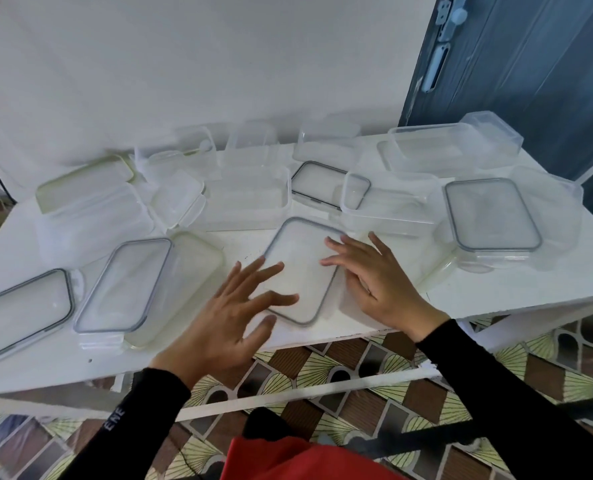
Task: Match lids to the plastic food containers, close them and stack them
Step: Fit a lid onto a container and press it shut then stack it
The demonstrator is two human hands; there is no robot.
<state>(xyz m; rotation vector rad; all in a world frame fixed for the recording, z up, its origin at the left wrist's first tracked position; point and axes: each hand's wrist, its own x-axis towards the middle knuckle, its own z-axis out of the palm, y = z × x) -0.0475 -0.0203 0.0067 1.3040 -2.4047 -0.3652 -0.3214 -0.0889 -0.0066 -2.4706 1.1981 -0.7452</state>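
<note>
A clear rectangular lid with a grey seal point(302, 258) lies flat near the front edge of the white table point(495, 292). My left hand point(232, 313) hovers over its near left corner with fingers spread. Over the lid's right side is my right hand point(374, 282), fingers also apart, holding nothing. More grey-sealed lids lie at left point(125, 285), far left point(21, 313), right point(492, 216) and back centre point(322, 183). Clear open containers stand behind: one at centre point(250, 199), one right of it point(388, 206), a large one at back right point(437, 147).
Several more clear tubs and small lids crowd the back of the table against the white wall. A green-rimmed lid point(83, 181) sits at back left, another point(191, 271) under the left lid. A dark door point(530, 64) is at right. Patterned floor shows below the table edge.
</note>
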